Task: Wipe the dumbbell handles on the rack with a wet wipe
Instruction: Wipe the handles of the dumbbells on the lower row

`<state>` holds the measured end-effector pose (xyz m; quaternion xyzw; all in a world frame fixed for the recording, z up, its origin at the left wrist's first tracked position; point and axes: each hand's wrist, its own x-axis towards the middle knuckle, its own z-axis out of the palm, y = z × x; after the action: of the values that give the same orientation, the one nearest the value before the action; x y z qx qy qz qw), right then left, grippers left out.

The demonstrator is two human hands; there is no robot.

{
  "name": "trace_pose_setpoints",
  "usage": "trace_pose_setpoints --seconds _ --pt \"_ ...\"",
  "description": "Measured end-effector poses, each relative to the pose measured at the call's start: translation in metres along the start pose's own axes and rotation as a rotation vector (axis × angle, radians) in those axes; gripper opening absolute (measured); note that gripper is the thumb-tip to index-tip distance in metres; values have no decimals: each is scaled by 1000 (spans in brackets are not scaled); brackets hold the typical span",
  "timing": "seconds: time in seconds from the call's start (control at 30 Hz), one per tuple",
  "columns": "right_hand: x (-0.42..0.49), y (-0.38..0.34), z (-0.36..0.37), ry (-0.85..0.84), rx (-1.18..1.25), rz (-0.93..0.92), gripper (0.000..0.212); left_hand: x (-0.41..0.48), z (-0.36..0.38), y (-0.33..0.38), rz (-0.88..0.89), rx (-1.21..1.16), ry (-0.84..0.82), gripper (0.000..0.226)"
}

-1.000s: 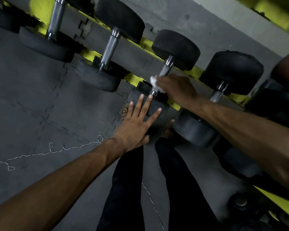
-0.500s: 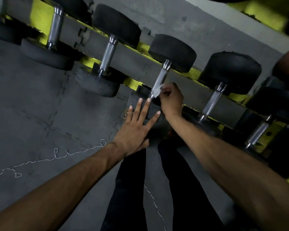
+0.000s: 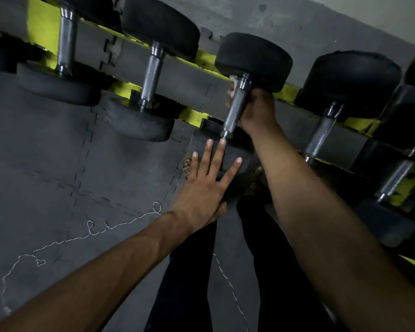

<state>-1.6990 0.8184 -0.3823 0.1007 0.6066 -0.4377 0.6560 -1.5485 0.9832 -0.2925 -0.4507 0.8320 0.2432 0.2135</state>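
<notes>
Five steel handles are in view along the yellow rack [image 3: 41, 27], and the work is on the middle one. The right hand [image 3: 256, 109] reaches in beside that handle [image 3: 236, 106], its fingers clenched round the bar from behind. The wet wipe [image 3: 234, 80] is trapped between them and the metal. Only a small white corner of it shows, at the far end of the bar just under the far head [image 3: 254, 61]. The left hand [image 3: 206, 183] lies flat on the near head [image 3: 198, 143], fingers [image 3: 217, 159] straight and spread, grasping nothing and bracing the dumbbell on the rack.

The step in hand looks like a stroke along this bar, with the grip now at its far end. To do it well, the right hand should squeeze firmly enough that the wipe presses into the knurled grooves, then slide toward the near head in one pull, twisting the wrist a little so the underside is covered too. The smooth collars at both ends deserve a pass, since grime gathers there. Most of the bar facing the camera is bare of the wipe, so I judge that side needs a turn of the hand. The left palm should press down while the right pulls, or the dumbbell may roll in its cradle.

The neighbouring handles to the left [image 3: 151, 75] and right [image 3: 320, 137] look alike; I cannot tell which are clean.
</notes>
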Motion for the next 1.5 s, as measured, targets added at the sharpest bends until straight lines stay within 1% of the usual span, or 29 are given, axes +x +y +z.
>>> trace_pose_setpoints --seconds 0.07,0.13,0.2,0.27,0.3,0.4,0.47,0.5,0.53,0.63,0.67,0.7,0.73,0.8,0.83,0.87,0.9,0.97,1.0,1.03,1.13,1.17,1.2,1.27,1.3,1.33,1.4,1.43,1.5 --pt "-3 6 -2 151 -79 -155 18 0 -2 -1 1 -5 -12 120" --pt "-9 14 -1 307 -309 -383 11 -1 -3 -3 7 -7 -20 120" --pt "-20 25 0 407 -509 -644 11 -1 -4 -5 19 -2 -24 119" --pt "-31 34 -2 400 -744 -937 13 -1 -3 -6 26 0 -25 117" --pt "-34 37 -6 364 -870 -1034 14 -1 -3 -5 27 1 -25 117" --pt "-33 30 -19 322 -1329 -1247 17 -2 -3 -6 27 2 -16 119" --pt "-29 18 -31 218 -1565 -1352 23 -2 -2 -6 32 3 -20 119" --pt "-29 12 -35 107 -1655 -1334 28 -2 -3 -7 32 6 -22 119" --pt "-30 8 -40 -49 -1743 -1289 33 -2 -3 -6 29 10 -26 119" --pt "-36 -1 -52 -619 -1944 -1206 35 -2 -6 -5 24 20 -37 120" --pt "-38 -7 -53 -734 -1999 -1206 38 -2 -6 -5 22 20 -40 121" --pt "-38 -16 -52 -789 -2043 -1229 41 -2 -7 -4 18 22 -43 121" --pt "-37 -27 -49 -786 -2050 -1268 44 -2 -7 -4 12 29 -43 122" --pt "-31 -50 -44 -648 -1955 -1388 43 -3 -6 -3 2 52 -43 123" --pt "-30 -55 -44 -580 -1922 -1399 42 -3 -6 -2 -1 69 -48 124" --pt "-32 -53 -45 -558 -1933 -1390 43 -3 -5 -2 -4 91 -52 127" --pt "-35 -47 -43 -603 -1977 -1375 46 -2 -5 -1 -6 118 -56 130" --pt "-48 -36 -39 -838 -2145 -1280 47 -1 -4 0 -14 158 -72 136" --pt "-50 -37 -38 -907 -2211 -1266 48 -1 -3 1 -23 170 -78 138" --pt "-48 -43 -34 -887 -2228 -1291 47 0 -3 2 -32 180 -81 140" --pt "-38 -60 -29 -551 -2107 -1316 43 0 -2 5 -48 187 -79 139" --pt "-40 -56 -31 -530 -2095 -1278 43 0 -2 6 -50 181 -75 137" --pt "-44 -50 -32 -583 -2124 -1238 42 0 -1 5 -49 175 -67 135" --pt "-58 -37 -28 -806 -2205 -1127 33 1 0 4 -44 163 -50 133" --pt "-64 -34 -22 -876 -2255 -1080 25 0 1 3 -42 162 -45 132" --pt "-68 -33 -13 -868 -2340 -1042 20 0 2 2 -40 165 -38 132" --pt "-67 -27 18 -684 -2562 -914 28 1 6 1 -36 176 -15 130" --pt "-69 -22 35 -632 -2655 -812 31 1 7 2 -35 180 -5 130" --pt "-67 -5 60 -697 -2716 -545 29 0 7 4 -39 170 10 131"
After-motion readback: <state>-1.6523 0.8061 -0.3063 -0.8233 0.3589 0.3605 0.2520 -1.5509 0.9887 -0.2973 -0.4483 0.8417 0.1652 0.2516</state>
